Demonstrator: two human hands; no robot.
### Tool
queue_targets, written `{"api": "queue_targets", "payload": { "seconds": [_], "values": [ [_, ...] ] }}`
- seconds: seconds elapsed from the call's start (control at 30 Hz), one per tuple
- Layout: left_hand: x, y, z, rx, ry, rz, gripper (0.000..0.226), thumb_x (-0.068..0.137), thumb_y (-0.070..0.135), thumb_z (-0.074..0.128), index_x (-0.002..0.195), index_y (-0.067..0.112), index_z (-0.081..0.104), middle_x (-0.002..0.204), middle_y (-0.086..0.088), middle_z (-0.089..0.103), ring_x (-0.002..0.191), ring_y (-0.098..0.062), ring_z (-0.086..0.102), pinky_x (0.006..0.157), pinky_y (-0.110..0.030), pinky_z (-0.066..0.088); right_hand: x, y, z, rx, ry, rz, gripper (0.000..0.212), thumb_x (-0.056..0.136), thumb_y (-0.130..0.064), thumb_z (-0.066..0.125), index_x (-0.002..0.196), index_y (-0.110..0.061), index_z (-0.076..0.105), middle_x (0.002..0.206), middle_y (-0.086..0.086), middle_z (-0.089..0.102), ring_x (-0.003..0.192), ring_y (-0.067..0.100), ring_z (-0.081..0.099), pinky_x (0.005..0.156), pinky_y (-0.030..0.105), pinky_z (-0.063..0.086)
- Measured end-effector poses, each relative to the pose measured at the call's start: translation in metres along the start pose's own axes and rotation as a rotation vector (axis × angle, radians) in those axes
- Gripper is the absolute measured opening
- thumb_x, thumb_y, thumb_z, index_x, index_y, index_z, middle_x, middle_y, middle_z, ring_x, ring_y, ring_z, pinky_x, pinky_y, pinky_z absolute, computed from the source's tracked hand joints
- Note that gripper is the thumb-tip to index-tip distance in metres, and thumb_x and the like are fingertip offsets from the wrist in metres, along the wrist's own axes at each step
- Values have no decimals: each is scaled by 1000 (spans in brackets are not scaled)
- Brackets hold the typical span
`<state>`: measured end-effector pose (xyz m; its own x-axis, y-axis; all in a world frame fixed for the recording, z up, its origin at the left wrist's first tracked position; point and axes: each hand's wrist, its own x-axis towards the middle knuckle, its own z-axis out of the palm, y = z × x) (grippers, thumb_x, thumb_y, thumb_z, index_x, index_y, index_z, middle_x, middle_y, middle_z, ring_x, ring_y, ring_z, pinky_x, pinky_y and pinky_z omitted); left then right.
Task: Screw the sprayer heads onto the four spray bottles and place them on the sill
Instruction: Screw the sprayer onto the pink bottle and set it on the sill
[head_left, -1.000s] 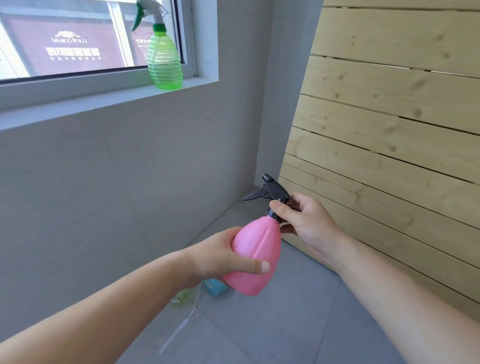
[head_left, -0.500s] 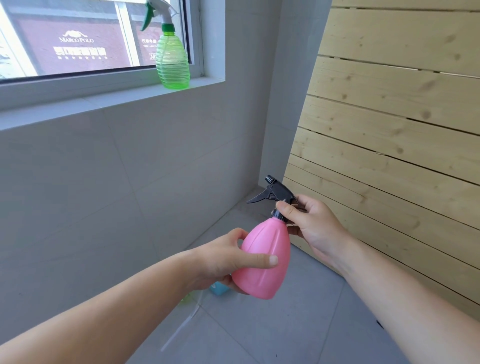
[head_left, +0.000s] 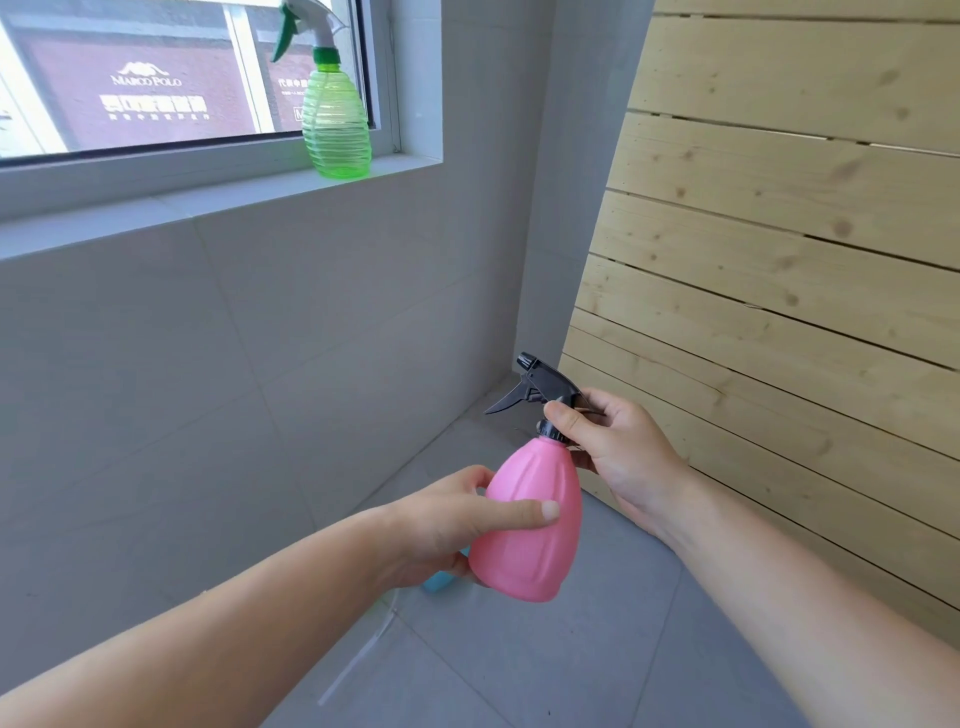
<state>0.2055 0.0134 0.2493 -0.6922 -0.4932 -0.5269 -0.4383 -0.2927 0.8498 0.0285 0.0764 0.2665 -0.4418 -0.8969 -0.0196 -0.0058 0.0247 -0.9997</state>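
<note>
Your left hand (head_left: 447, 525) is wrapped around the pink plastic spray bottle (head_left: 530, 525), held upright. Your right hand (head_left: 618, 452) pinches its black sprayer head (head_left: 540, 389) at the collar. A ribbed green translucent spray bottle (head_left: 336, 130) stands on the grey sill (head_left: 156, 208).

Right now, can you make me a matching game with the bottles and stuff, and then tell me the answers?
Things:
1. green bottle
2. pink bottle
3. black sprayer head
4. left hand

Where:
A. on top of the pink bottle
B. standing on the sill
C. wrapped around the pink bottle's body
D. held in the air by both hands

Pairs: 1-B, 2-D, 3-A, 4-C
</note>
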Motion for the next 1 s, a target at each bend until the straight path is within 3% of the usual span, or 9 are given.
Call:
{"api": "queue_targets", "payload": {
  "seconds": [0.2, 0.27, 0.4, 0.47, 0.57, 0.67, 0.8, 0.9, 1.0],
  "values": [
    [-3, 2, 1, -173, -100, -10, 61, 78, 42, 66, 133, 16, 59, 121, -6, 70, 100, -23, 72, 67, -37, 61, 1, -3, 0, 4, 8, -12, 6, 91, -21, 69, 90, -18, 73, 77, 0, 66, 75, 20, 57, 70, 34, 44],
    [-2, 2, 2, -118, -65, 8, 62, 76, 42, 71, 132, 17, 59, 123, -6, 70, 104, -22, 71, 67, -36, 62, 1, -2, -1, 17, 16, -11, 6, 91, -21, 69, 88, -19, 73, 78, 1, 66, 75, 20, 56, 69, 34, 43],
    [-2, 0, 4, 0, -53, 50, 64, 74, 54, 78, 131, 29, 63, 129, 2, 72, 119, -22, 71, 83, -36, 61, 0, -1, 0, 7, -1, -19, 8, 91, -21, 68, 86, -18, 73, 80, 4, 65, 75, 20, 57, 70, 34, 47],
    [-2, 1, 6, -29, -62, 31, 65, 76, 55, 74, 134, 31, 61, 132, 2, 70, 117, -20, 71, 75, -31, 61, -1, -2, 1, 3, -17, -20, 9, 91, -21, 68, 85, -18, 74, 79, 2, 66, 73, 18, 58, 70, 33, 48],
    [-4, 3, 8, -128, -84, -19, 67, 77, 48, 70, 136, 18, 58, 125, -7, 68, 102, -23, 70, 58, -29, 58, -2, -3, 2, 14, -26, -14, 12, 91, -21, 69, 81, -23, 76, 80, 2, 68, 73, 15, 59, 69, 30, 46],
    [-6, 4, 9, -98, -33, -6, 74, 73, 50, 77, 133, 15, 52, 127, -8, 66, 102, -23, 69, 55, -29, 58, -2, -2, 0, 6, -20, -15, 12, 90, -21, 69, 81, -23, 76, 78, 0, 68, 75, 16, 59, 71, 31, 47],
    [-6, 4, 13, 9, 67, 0, 88, 65, 60, 85, 136, 25, 44, 127, -2, 66, 103, -19, 72, 58, -25, 58, -1, -2, -1, 24, 0, -7, 7, 91, -20, 68, 87, -17, 74, 77, 1, 67, 71, 17, 61, 65, 28, 50],
    [-4, 5, 15, -42, -6, 7, 68, 81, 60, 75, 138, 32, 52, 132, 3, 66, 109, -17, 71, 63, -25, 57, 0, -3, 0, 25, 13, -4, 8, 89, -22, 70, 83, -20, 74, 72, -3, 66, 70, 16, 57, 67, 30, 46],
    [-3, 4, 13, -129, -65, -26, 61, 78, 51, 64, 134, 26, 62, 135, -6, 67, 107, -23, 71, 63, -30, 58, 1, -2, 0, 22, 18, 1, 10, 89, -23, 71, 81, -22, 76, 72, -3, 66, 70, 16, 55, 67, 30, 44]
  ]
}}
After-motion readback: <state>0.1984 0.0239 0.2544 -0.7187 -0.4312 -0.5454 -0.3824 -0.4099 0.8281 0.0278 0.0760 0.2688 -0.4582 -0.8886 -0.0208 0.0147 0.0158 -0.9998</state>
